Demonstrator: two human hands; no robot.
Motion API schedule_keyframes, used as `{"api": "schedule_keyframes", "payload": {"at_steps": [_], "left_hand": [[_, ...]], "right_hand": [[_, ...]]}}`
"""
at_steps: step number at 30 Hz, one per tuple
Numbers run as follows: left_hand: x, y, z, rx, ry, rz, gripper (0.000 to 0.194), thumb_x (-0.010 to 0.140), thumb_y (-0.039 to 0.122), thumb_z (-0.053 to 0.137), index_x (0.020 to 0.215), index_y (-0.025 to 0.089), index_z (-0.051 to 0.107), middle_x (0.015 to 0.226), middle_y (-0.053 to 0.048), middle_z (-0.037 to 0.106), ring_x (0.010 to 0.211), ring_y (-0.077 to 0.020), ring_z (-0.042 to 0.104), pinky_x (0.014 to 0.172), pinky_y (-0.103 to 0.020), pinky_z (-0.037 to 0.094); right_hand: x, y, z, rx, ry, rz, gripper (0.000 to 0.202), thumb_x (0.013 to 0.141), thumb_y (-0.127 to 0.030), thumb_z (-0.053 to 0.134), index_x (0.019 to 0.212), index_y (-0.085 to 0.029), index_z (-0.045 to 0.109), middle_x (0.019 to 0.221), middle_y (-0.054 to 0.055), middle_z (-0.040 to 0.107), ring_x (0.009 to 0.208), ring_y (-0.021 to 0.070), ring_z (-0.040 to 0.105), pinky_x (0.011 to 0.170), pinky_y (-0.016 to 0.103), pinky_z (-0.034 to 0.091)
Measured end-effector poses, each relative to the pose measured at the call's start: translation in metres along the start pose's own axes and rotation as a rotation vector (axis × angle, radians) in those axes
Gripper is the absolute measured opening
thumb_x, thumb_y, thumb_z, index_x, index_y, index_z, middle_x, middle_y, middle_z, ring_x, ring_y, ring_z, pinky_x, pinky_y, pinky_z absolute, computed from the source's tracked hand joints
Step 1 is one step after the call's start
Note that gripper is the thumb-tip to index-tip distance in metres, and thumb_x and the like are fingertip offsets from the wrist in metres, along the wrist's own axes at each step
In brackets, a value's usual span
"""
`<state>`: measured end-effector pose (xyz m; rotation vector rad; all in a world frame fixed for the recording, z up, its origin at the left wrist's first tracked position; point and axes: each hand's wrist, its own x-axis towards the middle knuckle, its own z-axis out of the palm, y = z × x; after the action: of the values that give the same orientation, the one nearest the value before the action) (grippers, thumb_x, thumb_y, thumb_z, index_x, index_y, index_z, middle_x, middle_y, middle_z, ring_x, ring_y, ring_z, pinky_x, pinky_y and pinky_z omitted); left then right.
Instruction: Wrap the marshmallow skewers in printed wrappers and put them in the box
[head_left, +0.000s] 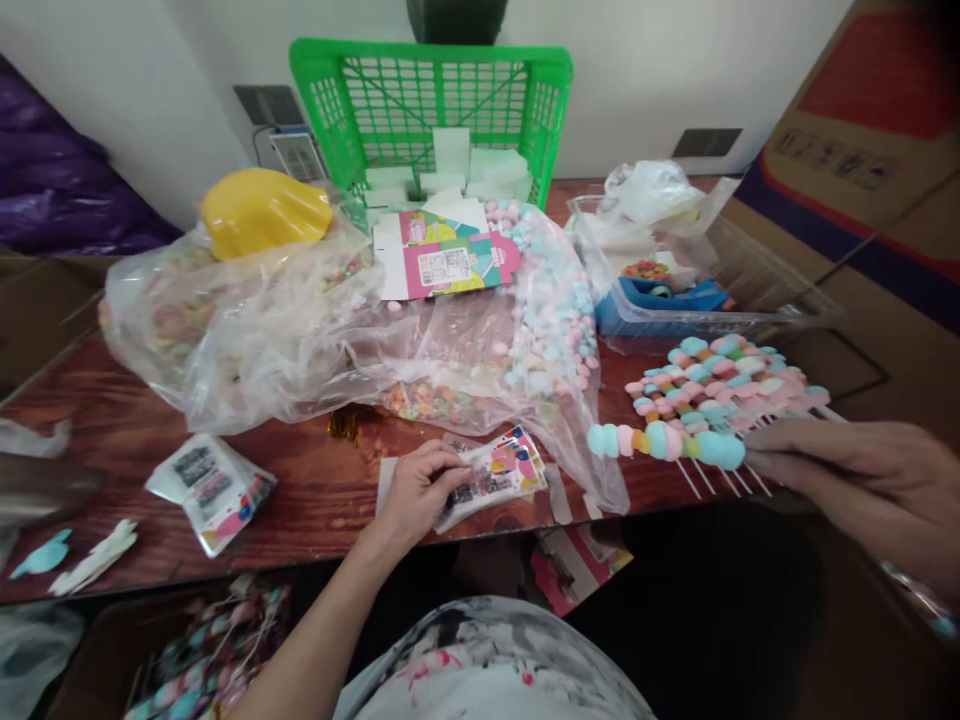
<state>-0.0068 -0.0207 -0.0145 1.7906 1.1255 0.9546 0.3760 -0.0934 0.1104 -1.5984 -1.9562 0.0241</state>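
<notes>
My right hand [862, 480] pinches a candy skewer [664, 443] by the end of its stick. Pastel blue, pink and yellow-green soft candies are threaded along it, and it points left, roughly level. Just behind it lies a pile of similar candy skewers [720, 375], their white sticks toward me. At the table's front edge my left hand [424, 485] has its thumb and fingers closed on the left end of a printed plastic bag [502, 472], which lies with several others. Farther left rests another stack of printed bags [214, 490].
Large clear bags of candies [277, 310] spread across the table's middle, with colourful printed cards [450, 262] on top. Behind stands a green basket [431, 60]. A clear tray [780, 270] with a blue tape dispenser [660, 300] is at right. A box of skewers [202, 650] sits below left.
</notes>
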Motion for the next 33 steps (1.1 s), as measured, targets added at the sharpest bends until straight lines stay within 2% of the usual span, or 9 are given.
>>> {"api": "schedule_keyframes", "payload": {"at_steps": [2, 4, 7, 9, 19, 23, 27, 30, 33], "left_hand": [[0.000, 0.002, 0.000, -0.048, 0.010, -0.020, 0.010, 0.077, 0.024, 0.068, 0.073, 0.016, 0.073, 0.073, -0.002, 0.063, 0.068, -0.0129, 0.060, 0.063, -0.023, 0.046], [-0.001, 0.005, 0.000, -0.098, 0.012, -0.015, 0.010, 0.078, 0.023, 0.067, 0.073, 0.016, 0.073, 0.073, -0.003, 0.063, 0.069, -0.0130, 0.060, 0.064, -0.023, 0.047], [-0.004, 0.009, 0.001, -0.133, 0.014, 0.022, 0.010, 0.079, 0.023, 0.067, 0.075, 0.016, 0.073, 0.075, -0.003, 0.064, 0.070, -0.0132, 0.061, 0.066, -0.024, 0.047], [-0.007, 0.012, 0.001, -0.112, 0.019, 0.063, 0.009, 0.080, 0.022, 0.066, 0.076, 0.017, 0.073, 0.077, -0.003, 0.064, 0.072, -0.0132, 0.061, 0.067, -0.024, 0.048], [-0.010, 0.016, 0.008, 0.075, -0.036, 0.266, 0.016, 0.088, 0.025, 0.058, 0.082, 0.019, 0.072, 0.083, -0.006, 0.066, 0.079, -0.0147, 0.062, 0.073, -0.027, 0.050], [-0.010, 0.021, 0.012, 0.078, -0.094, 0.297, 0.015, 0.088, 0.024, 0.058, 0.082, 0.018, 0.070, 0.085, -0.007, 0.069, 0.079, -0.0155, 0.064, 0.074, -0.028, 0.051], [-0.011, 0.032, 0.008, 0.115, -0.128, 0.283, 0.016, 0.090, 0.021, 0.053, 0.084, 0.017, 0.067, 0.091, -0.008, 0.070, 0.086, -0.0169, 0.064, 0.079, -0.030, 0.050], [-0.012, 0.046, 0.002, 0.144, -0.205, 0.195, 0.019, 0.092, 0.023, 0.049, 0.105, 0.018, 0.061, 0.102, -0.009, 0.068, 0.092, -0.0177, 0.063, 0.083, -0.031, 0.049], [-0.011, 0.060, 0.002, 0.166, -0.334, 0.150, 0.050, 0.087, 0.034, 0.060, 0.132, 0.019, 0.045, 0.121, -0.011, 0.062, 0.106, -0.0216, 0.060, 0.089, -0.032, 0.047]], "right_hand": [[-0.012, -0.021, 0.025, 0.208, 0.060, -0.036, 0.006, 0.083, -0.031, 0.064, 0.081, -0.029, 0.070, 0.073, -0.001, 0.072, 0.061, 0.0137, 0.067, 0.057, 0.021, 0.052], [-0.021, -0.038, 0.054, 0.326, 0.056, -0.028, 0.010, 0.084, -0.021, 0.062, 0.083, -0.029, 0.068, 0.071, -0.004, 0.071, 0.059, 0.0127, 0.066, 0.055, 0.019, 0.052], [-0.030, -0.048, 0.087, 0.412, 0.005, 0.016, 0.010, 0.084, -0.019, 0.061, 0.085, -0.026, 0.068, 0.072, -0.003, 0.070, 0.060, 0.0137, 0.066, 0.054, 0.020, 0.052], [-0.033, -0.046, 0.096, 0.430, -0.038, 0.031, 0.010, 0.084, -0.019, 0.060, 0.085, -0.025, 0.068, 0.073, -0.002, 0.070, 0.062, 0.0139, 0.066, 0.055, 0.021, 0.052], [-0.037, -0.052, 0.082, 0.292, -0.168, -0.081, 0.015, 0.088, -0.018, 0.053, 0.084, -0.022, 0.067, 0.065, -0.001, 0.064, 0.056, 0.0110, 0.059, 0.053, 0.022, 0.046], [-0.046, -0.058, 0.094, 0.320, -0.113, -0.110, 0.016, 0.087, -0.013, 0.053, 0.089, -0.022, 0.066, 0.067, -0.001, 0.064, 0.058, 0.0112, 0.059, 0.054, 0.023, 0.047], [-0.054, -0.065, 0.102, 0.235, 0.040, -0.238, 0.025, 0.082, -0.008, 0.055, 0.100, -0.022, 0.066, 0.076, 0.003, 0.068, 0.065, 0.0138, 0.062, 0.060, 0.027, 0.049], [-0.055, -0.069, 0.101, 0.274, 0.123, -0.249, 0.029, 0.081, -0.006, 0.054, 0.102, -0.022, 0.066, 0.078, 0.004, 0.068, 0.064, 0.0135, 0.062, 0.057, 0.026, 0.047], [-0.055, -0.068, 0.101, 0.273, 0.148, -0.255, 0.029, 0.081, -0.006, 0.055, 0.102, -0.022, 0.066, 0.075, 0.003, 0.067, 0.061, 0.0132, 0.060, 0.055, 0.026, 0.045]]}}
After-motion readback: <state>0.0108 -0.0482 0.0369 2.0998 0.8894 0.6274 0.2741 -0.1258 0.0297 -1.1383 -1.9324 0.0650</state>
